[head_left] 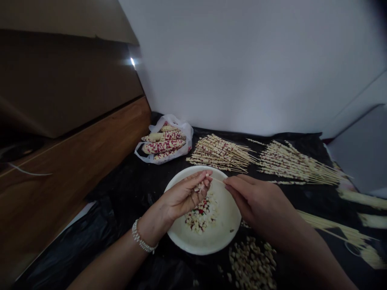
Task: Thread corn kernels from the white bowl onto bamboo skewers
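Observation:
My left hand (185, 195) hovers palm-up over a white plate (222, 233), fingers curled round a few corn kernels, with one kernel pinched at the fingertips. My right hand (256, 201) is closed in a pinch on a thin bamboo skewer (218, 181), whose tip meets the left fingertips. On the plate lies a small heap of white and red kernels (202, 213). A pearl bracelet circles my left wrist.
Two fans of skewers threaded with kernels (220, 153) (294, 163) lie behind the plate. A plastic bag of red-and-white corn cobs (165, 143) sits at back left. Loose kernels (252, 264) and bare skewers (338, 231) lie on black plastic sheeting. A wooden panel (75, 161) stands left.

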A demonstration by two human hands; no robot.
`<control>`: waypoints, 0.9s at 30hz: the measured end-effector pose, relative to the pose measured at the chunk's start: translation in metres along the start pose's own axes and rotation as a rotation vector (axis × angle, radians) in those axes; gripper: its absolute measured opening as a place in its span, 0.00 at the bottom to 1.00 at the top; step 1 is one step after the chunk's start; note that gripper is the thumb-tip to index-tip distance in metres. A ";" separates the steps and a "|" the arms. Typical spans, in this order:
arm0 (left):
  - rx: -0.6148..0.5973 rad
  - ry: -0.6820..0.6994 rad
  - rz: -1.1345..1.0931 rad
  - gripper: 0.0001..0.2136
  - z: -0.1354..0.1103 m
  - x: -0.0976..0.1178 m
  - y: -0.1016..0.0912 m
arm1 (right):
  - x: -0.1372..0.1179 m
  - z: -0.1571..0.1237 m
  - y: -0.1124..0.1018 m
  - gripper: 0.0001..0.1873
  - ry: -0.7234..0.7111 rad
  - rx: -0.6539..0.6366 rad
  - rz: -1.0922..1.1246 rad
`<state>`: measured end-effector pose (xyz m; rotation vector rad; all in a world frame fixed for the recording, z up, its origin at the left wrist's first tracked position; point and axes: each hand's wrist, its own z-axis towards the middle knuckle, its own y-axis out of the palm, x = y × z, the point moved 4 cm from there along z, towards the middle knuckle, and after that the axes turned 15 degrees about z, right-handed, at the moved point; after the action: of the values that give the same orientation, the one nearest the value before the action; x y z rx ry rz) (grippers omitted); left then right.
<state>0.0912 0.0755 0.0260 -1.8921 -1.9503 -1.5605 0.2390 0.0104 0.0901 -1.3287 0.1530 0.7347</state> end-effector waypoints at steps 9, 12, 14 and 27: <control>-0.001 0.035 0.043 0.04 -0.002 0.001 -0.002 | -0.001 0.000 0.000 0.13 -0.004 0.005 -0.014; -0.018 0.022 0.014 0.03 -0.001 0.000 -0.001 | -0.002 0.000 0.000 0.13 0.000 -0.005 -0.009; -0.018 0.022 0.006 0.03 -0.001 -0.001 0.000 | -0.002 0.000 0.000 0.13 0.007 -0.012 -0.012; 0.013 0.108 0.134 0.05 -0.002 -0.003 0.004 | -0.002 0.000 0.002 0.12 0.009 0.033 -0.060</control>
<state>0.0939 0.0714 0.0280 -1.8497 -1.7480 -1.5735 0.2357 0.0098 0.0894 -1.2999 0.1317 0.6726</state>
